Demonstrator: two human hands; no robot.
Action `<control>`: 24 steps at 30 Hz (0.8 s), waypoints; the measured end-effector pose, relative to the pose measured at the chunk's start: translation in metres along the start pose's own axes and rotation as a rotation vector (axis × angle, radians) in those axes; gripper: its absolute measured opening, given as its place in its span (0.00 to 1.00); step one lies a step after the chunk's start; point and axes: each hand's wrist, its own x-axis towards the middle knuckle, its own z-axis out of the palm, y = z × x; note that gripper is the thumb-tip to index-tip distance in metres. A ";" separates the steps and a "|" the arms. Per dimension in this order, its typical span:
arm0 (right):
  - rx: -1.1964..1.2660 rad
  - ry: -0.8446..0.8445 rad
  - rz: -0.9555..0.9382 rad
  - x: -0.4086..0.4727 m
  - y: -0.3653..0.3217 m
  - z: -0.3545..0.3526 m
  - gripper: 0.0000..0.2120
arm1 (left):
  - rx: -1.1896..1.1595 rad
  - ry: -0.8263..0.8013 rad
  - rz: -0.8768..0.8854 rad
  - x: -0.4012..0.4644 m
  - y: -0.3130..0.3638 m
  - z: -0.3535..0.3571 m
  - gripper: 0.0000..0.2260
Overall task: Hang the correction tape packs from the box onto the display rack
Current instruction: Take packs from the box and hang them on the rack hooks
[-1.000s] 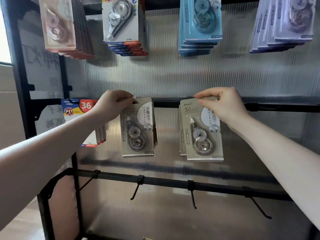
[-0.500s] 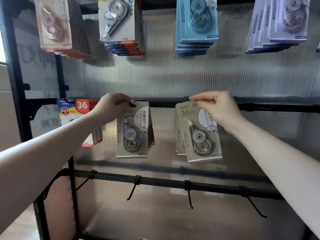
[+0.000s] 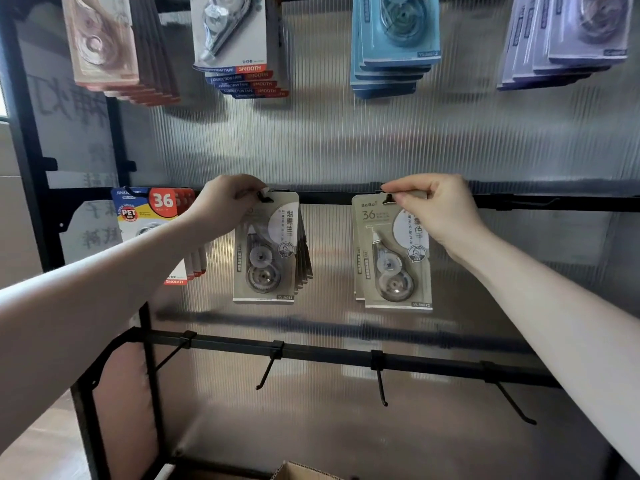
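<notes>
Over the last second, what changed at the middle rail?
Little moved. The left hand still pinches the top of its grey pack at the hook, and the right hand still pinches the top of its grey pack. The right pack tilted half a second ago and now hangs nearly straight. Nothing was let go. The packs on the top row and the bare lower hooks are unchanged; the camera shifted slightly.

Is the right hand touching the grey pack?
Touching. The head view shows the right hand pinching the top edge of the grey pack at its hook.
</notes>
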 end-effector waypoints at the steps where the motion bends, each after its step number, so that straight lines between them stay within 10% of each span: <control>1: 0.001 0.001 0.005 0.000 0.000 0.001 0.13 | -0.004 0.002 -0.001 0.000 0.000 0.000 0.11; 24: -0.399 0.298 -0.087 -0.083 0.049 0.012 0.25 | 0.259 0.410 0.046 -0.099 -0.016 0.032 0.29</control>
